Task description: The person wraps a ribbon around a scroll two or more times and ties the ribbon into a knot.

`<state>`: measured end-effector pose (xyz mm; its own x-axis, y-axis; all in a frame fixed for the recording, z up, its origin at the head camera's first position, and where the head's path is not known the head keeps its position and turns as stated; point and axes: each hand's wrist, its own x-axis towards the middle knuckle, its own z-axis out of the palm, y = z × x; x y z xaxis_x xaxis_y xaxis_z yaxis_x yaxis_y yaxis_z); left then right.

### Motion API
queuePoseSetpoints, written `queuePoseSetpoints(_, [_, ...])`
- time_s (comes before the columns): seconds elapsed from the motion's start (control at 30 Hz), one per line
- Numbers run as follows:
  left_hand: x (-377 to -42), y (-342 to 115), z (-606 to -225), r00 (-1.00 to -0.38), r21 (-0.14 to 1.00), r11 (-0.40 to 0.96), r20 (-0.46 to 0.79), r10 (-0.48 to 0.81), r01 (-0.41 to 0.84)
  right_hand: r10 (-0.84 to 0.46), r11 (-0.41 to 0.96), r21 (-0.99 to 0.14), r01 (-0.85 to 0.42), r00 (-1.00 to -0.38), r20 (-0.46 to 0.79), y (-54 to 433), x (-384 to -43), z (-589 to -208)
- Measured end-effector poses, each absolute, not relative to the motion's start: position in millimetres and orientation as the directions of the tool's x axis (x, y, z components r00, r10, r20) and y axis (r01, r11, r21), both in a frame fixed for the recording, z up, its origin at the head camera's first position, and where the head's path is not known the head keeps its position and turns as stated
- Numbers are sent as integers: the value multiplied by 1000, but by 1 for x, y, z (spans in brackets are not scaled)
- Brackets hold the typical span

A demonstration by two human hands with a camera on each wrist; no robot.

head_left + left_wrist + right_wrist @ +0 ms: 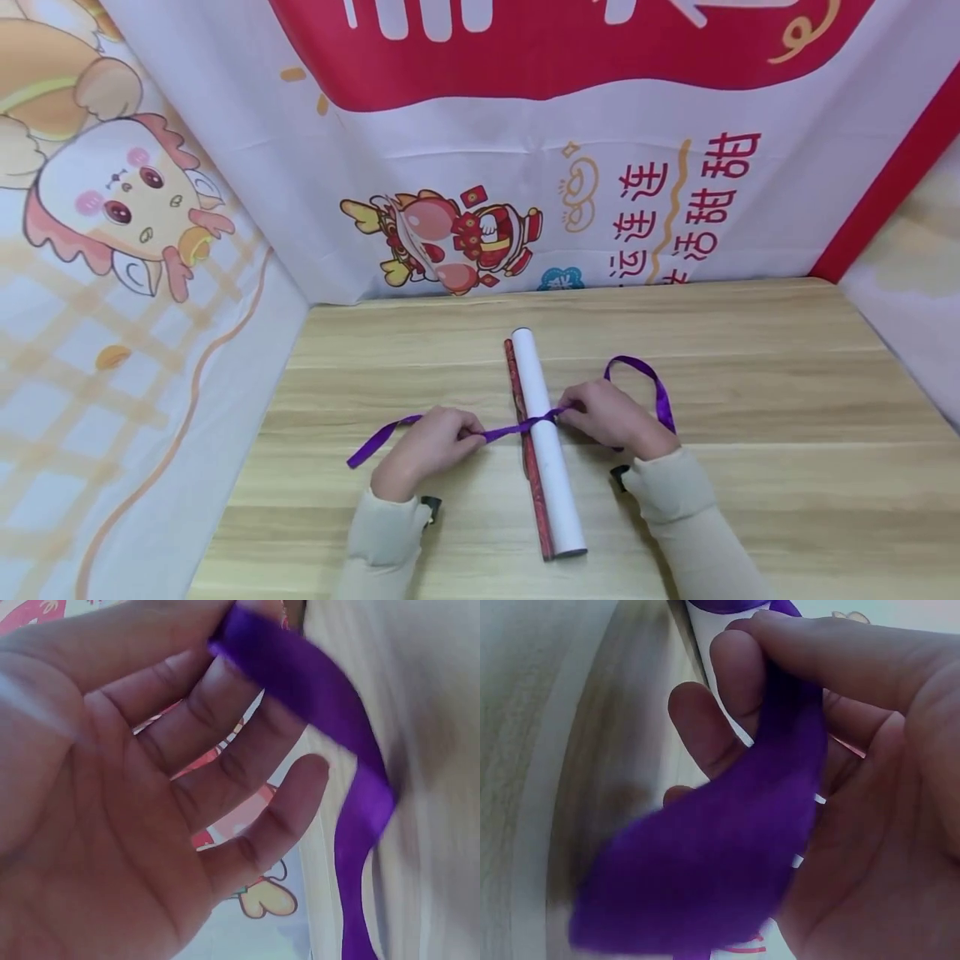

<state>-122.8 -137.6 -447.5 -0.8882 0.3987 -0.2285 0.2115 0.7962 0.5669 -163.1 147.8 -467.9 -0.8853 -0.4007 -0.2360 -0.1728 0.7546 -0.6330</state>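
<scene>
A white roll with dark ends lies lengthwise on the wooden table, a thin red patterned roll close along its left side. A purple ribbon crosses the white roll near its middle and stretches out to both sides. My left hand pinches the ribbon left of the rolls; its tail hangs past the fingers in the left wrist view. On the other side, right by the white roll, thumb and index finger of my right hand pinch the ribbon. Its loose end droops across the right wrist view.
Behind the table hangs a white cloth with red print and cartoon figures. Another printed cloth covers the left side. Small black pieces show at both sleeve cuffs.
</scene>
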Motion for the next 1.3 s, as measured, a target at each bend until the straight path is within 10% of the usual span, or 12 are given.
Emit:
queuePoseSetpoints(0.37, [-102,-150,-444,-765,647,718,-318,560,257,-392,744,-651,-153,-889,-239,156,-163,-464])
queuePoseSetpoints(0.57, [-102,-132,-443,-709,803,503,-149,689,320,-426,728,-653,-209,-884,-192,158,-166,-465])
queuePoseSetpoints(1.03, [-114,-75,-436,-967,963,256,22,254,89,-460,702,-669,-245,-873,-163,156,-164,-467])
queuePoseSetpoints(1.3, [-124,-56,-436,-993,998,62,-12,118,-5,-486,690,-662,-291,-864,-127,158,-165,-470])
